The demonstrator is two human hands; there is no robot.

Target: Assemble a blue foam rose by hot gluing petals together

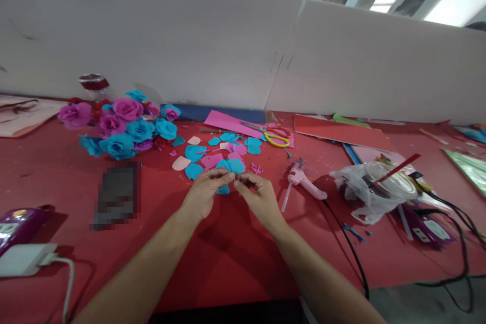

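My left hand (205,192) and my right hand (261,197) meet over the red table, both closed in a pinch with fingertips nearly touching. A blue paper petal (236,166) shows just beyond the fingertips, and my left fingers appear to grip its near edge. A thin pale bit shows between the two hands; what my right fingers pinch is too small to make out. Around and behind the hands lie loose blue petals (195,153), pink pieces (211,161) and pale petals (181,163). To the right of my right hand a pink glue gun (306,182) rests on its side.
Yellow-handled scissors (277,139) lie on a magenta sheet (228,122). Paper flowers (125,124) cluster at the back left, near a blurred dark flat object (117,195). A plastic bag and tub (395,182) stand right, with black cables (351,250). White panels (152,35) close the back.
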